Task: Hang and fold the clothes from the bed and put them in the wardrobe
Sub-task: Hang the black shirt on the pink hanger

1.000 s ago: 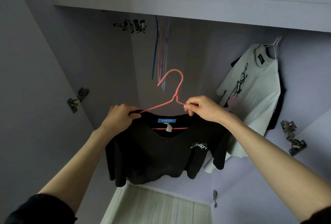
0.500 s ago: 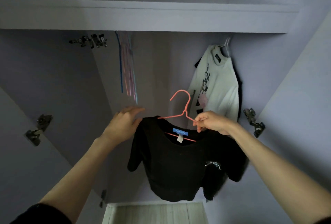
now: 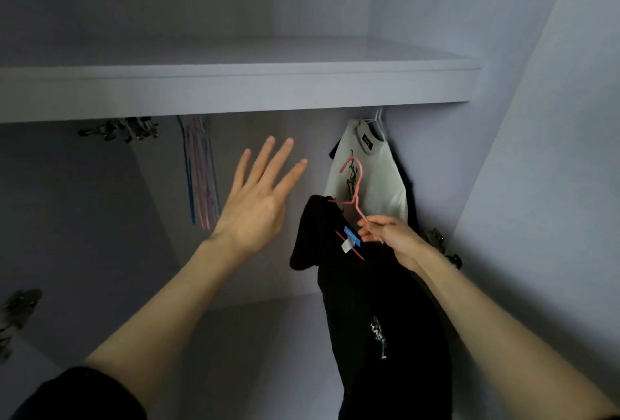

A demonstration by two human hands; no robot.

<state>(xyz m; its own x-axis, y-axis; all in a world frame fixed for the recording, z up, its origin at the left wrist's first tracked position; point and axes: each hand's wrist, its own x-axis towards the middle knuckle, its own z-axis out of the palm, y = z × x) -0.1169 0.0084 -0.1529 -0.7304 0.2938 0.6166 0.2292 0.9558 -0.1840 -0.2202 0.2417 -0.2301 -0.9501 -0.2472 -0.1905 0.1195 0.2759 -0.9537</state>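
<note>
A black T-shirt (image 3: 379, 312) with a blue neck label hangs on a pink wire hanger (image 3: 354, 191) inside the wardrobe. My right hand (image 3: 391, 236) pinches the hanger just below its hook, and the shirt hangs turned edge-on beneath it. The hook points up, below the shelf (image 3: 235, 90); the rail is hidden behind the shelf. My left hand (image 3: 258, 204) is raised to the left of the shirt with fingers spread, touching nothing.
A white printed T-shirt (image 3: 372, 181) hangs on a white hanger at the right, just behind the pink hook. Several empty coloured hangers (image 3: 199, 174) hang left of centre. Door hinges (image 3: 124, 129) sit at upper left, and the wardrobe's right wall (image 3: 536, 184) stands close.
My left hand let go of the shirt's shoulder and rose with fingers spread. My right hand carried the hanger rightwards and the shirt swung edge-on. The view tilted upward.
</note>
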